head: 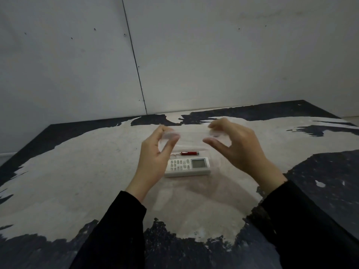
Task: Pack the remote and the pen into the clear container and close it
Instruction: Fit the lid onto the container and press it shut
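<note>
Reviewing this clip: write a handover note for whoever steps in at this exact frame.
Left hand and right hand: both raised over the table, each pinching one end of a blurred clear piece, seemingly the container or its lid.
Remote: flat on the table, unpacked.
Pen: red, lying just behind the remote, unpacked.
Done: clear piece picked up.
Left: load remote and pen, close it.

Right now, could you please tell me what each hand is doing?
Left hand: closed on the left end of the clear container, held above the table.
Right hand: closed on the container's right end.
</note>
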The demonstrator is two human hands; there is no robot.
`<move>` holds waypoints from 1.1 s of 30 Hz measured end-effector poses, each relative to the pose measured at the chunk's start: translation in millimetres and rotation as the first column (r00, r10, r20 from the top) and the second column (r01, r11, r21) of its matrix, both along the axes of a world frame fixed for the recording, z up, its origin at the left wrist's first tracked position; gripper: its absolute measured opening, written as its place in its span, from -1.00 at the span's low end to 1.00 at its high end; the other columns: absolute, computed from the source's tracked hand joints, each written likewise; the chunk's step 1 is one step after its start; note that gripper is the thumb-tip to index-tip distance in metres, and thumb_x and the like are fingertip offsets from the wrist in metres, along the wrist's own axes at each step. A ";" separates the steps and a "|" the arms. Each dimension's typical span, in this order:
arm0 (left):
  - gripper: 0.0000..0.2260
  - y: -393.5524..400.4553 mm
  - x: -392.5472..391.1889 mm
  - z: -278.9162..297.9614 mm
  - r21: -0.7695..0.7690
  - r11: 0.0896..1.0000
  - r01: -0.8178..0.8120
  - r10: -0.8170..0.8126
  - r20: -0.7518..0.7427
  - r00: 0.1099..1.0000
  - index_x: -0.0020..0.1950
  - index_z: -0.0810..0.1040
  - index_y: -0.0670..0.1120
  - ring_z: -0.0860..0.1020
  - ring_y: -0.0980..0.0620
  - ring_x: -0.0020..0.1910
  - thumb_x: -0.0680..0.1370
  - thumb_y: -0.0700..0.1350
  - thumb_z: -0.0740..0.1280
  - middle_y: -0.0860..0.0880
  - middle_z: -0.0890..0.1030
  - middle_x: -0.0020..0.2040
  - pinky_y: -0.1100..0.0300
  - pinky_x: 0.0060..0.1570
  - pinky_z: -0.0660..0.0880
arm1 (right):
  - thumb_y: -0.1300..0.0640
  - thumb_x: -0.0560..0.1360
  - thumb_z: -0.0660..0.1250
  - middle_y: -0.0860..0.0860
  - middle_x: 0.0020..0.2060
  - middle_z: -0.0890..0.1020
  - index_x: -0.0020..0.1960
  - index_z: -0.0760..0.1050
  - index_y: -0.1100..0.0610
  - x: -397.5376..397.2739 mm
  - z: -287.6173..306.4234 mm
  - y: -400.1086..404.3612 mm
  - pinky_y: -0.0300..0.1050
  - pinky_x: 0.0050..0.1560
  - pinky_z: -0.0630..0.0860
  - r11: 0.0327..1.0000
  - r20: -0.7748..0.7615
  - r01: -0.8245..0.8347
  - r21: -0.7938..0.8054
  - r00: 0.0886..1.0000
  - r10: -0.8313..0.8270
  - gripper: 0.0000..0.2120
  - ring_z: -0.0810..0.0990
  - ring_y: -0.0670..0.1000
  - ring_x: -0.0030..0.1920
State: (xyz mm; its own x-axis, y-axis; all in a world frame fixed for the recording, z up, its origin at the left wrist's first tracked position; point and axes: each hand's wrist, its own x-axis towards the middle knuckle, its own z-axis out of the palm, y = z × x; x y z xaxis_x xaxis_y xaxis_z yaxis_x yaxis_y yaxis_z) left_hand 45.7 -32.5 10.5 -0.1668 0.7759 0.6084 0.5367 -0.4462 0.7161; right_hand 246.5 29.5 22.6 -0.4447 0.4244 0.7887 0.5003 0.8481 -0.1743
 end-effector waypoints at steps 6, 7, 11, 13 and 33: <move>-0.82 5.2 -6.1 -1.9 -0.064 0.998 0.027 -0.004 0.336 0.942 0.15 0.45 -0.10 0.56 0.12 -0.28 0.55 -0.24 0.25 -0.06 0.61 -0.16 0.32 -0.30 0.47 | 0.23 0.51 0.33 0.01 -0.17 0.57 0.09 0.41 0.08 -0.9 -4.4 9.3 -0.20 -0.28 0.58 0.841 -0.556 -0.209 -0.499 0.821 -0.126 -0.81 0.65 -0.04 -0.32; -0.76 7.6 -5.8 -6.1 -0.088 0.996 -0.003 0.033 0.340 0.940 0.22 0.41 -0.08 0.57 0.11 -0.24 0.56 -0.22 0.24 -0.05 0.61 -0.11 0.30 -0.27 0.46 | 0.25 0.51 0.31 0.01 -0.16 0.56 0.09 0.42 0.09 -5.5 -8.3 10.0 -0.23 -0.31 0.58 0.819 -0.550 -0.204 -0.537 0.820 -0.157 -0.81 0.64 -0.06 -0.32; -0.54 21.5 -14.0 -33.1 -0.301 0.940 -0.159 0.217 0.171 0.961 0.43 0.26 -0.01 0.44 0.04 0.28 0.54 -0.10 0.28 -0.03 0.49 0.30 0.14 0.26 0.38 | 0.20 0.51 0.32 0.03 0.08 0.54 0.31 0.39 0.13 -16.6 -29.3 15.9 -0.24 -0.09 0.51 0.768 -0.314 -0.023 -0.640 0.920 -0.234 -0.62 0.55 -0.04 -0.10; -0.47 28.6 -21.9 -46.4 -0.390 0.892 -0.228 0.264 0.041 0.964 0.46 0.22 -0.03 0.29 -0.01 0.44 0.53 -0.03 0.30 -0.06 0.34 0.45 -0.02 0.44 0.22 | 0.15 0.52 0.31 0.11 0.26 0.49 0.40 0.30 0.19 -17.2 -42.6 20.9 -0.13 0.16 0.43 0.729 -0.122 0.101 -0.677 0.961 -0.246 -0.51 0.51 0.04 0.12; -0.66 40.4 -36.3 -55.4 -0.522 0.832 -0.191 0.276 0.090 0.957 0.30 0.45 0.03 0.52 -0.09 0.14 0.52 -0.04 0.29 -0.09 0.57 0.15 -0.09 0.29 0.41 | -0.04 0.61 0.07 0.08 0.55 0.05 0.51 0.08 0.20 -26.4 -57.4 20.3 -0.14 0.49 -0.05 0.627 0.224 0.227 -0.746 0.971 -0.084 -0.44 0.01 0.01 0.54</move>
State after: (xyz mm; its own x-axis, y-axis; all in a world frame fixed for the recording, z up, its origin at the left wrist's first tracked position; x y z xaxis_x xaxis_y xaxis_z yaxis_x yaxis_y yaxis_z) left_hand 9.4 7.9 -44.8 -0.4405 0.8926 0.0964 0.4420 0.1221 0.8886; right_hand 220.1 49.8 -34.8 -0.3968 0.9145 0.0787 0.6915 0.3542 -0.6296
